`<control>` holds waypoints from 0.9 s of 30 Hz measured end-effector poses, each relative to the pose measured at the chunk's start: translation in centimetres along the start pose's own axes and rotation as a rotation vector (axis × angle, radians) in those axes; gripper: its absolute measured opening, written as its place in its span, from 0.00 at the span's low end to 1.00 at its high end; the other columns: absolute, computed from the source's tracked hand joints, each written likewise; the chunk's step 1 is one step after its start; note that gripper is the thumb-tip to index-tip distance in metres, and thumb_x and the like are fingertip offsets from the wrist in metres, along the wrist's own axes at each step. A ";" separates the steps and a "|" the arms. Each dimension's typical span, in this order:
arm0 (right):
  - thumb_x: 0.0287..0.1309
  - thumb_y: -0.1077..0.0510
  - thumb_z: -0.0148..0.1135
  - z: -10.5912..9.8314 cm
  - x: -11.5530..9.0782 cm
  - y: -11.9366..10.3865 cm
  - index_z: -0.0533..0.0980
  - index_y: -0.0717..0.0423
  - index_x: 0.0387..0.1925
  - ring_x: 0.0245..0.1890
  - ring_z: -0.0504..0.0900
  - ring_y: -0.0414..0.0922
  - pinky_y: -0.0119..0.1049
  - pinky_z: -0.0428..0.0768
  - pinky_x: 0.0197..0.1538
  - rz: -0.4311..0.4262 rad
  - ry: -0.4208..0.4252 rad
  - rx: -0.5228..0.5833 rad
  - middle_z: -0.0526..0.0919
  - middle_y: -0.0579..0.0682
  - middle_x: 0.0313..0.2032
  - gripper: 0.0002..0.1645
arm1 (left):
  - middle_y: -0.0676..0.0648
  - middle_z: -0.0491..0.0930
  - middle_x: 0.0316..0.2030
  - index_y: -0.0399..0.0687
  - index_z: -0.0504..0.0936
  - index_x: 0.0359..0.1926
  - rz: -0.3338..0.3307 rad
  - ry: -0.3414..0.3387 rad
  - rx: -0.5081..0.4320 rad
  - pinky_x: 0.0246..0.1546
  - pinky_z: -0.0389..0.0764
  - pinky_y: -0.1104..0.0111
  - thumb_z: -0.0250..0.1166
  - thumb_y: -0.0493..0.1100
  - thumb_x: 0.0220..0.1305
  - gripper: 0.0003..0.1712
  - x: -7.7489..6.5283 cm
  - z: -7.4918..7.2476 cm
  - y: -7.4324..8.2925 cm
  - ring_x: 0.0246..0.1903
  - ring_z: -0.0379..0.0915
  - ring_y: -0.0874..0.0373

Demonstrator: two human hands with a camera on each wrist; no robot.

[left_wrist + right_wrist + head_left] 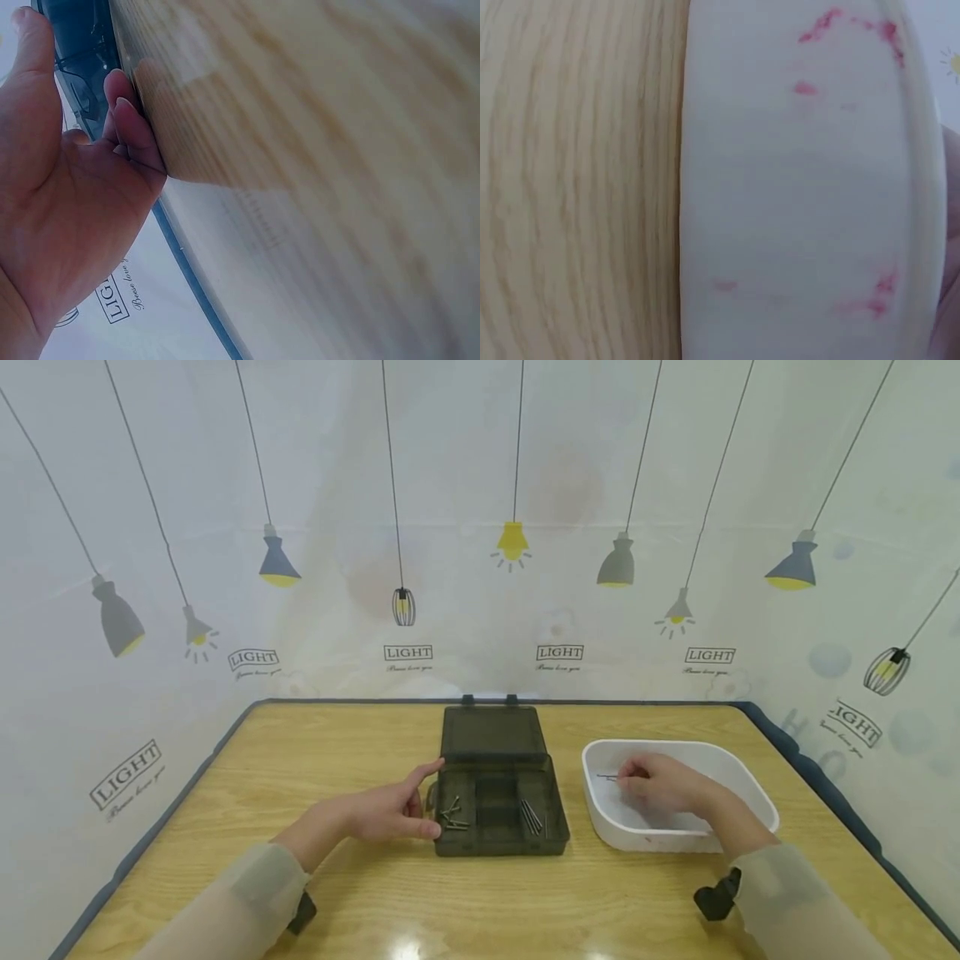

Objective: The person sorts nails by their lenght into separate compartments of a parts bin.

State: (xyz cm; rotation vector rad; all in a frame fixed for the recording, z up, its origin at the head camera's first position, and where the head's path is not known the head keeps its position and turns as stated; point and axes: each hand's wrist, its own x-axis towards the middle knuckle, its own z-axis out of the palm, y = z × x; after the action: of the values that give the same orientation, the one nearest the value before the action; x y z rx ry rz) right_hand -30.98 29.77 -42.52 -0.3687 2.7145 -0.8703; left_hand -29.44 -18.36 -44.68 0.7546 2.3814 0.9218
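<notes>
A dark, see-through compartment box (498,793) lies with its lid (492,732) folded back. Short metal pins or screws (454,817) fill part of its left compartment, and longer thin nails (531,817) lie in the right one. My left hand (382,810) rests against the box's left side, thumb and a finger spread along it. Inside the white tray (603,839), my right hand (667,783) has its fingers bent, fingertips right at thin dark nails (606,776). I cannot tell whether they are pinched. The right wrist view shows mostly the tray's outer wall (795,187).
Both containers stand on a wood-grain table (360,893), the tray to the right of the box with a gap between. A light curtain (480,468) printed with lamps rises behind the table's dark edge (352,701). Red marks (805,88) stain the tray's wall.
</notes>
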 end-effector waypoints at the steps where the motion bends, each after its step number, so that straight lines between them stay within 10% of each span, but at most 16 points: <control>1: 0.81 0.56 0.61 0.0 0.0 -0.1 0.82 0.59 0.51 0.40 0.78 0.46 0.39 0.77 0.46 -0.001 0.015 0.025 0.83 0.51 0.39 0.10 | 0.46 0.79 0.45 0.57 0.32 0.91 0.001 0.001 0.001 0.49 0.77 0.62 0.72 0.61 0.75 0.66 0.0 0.0 0.0 0.44 0.75 0.55; 17: 0.81 0.47 0.63 0.6 -1.3 -2.6 0.81 0.57 0.59 0.44 0.82 0.52 0.42 0.80 0.44 -0.080 0.113 0.260 0.87 0.58 0.49 0.19 | 0.47 0.79 0.44 0.54 0.32 0.91 0.011 0.010 0.024 0.49 0.78 0.63 0.71 0.61 0.75 0.66 0.1 -0.1 0.0 0.44 0.76 0.56; 27: 0.79 0.46 0.66 1.1 -1.5 -5.6 0.81 0.59 0.55 0.29 0.81 0.44 0.35 0.75 0.31 -0.123 0.084 0.348 0.92 0.54 0.47 0.20 | 0.47 0.79 0.44 0.56 0.32 0.91 0.011 0.010 0.026 0.49 0.77 0.63 0.71 0.61 0.75 0.66 0.2 0.1 -0.1 0.44 0.76 0.56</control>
State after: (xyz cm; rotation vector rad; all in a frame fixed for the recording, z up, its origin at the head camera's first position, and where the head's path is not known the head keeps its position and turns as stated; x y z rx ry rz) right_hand -28.31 25.29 -39.81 -0.4338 2.5640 -1.3937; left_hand -29.55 -18.31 -44.87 0.7755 2.4042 0.9024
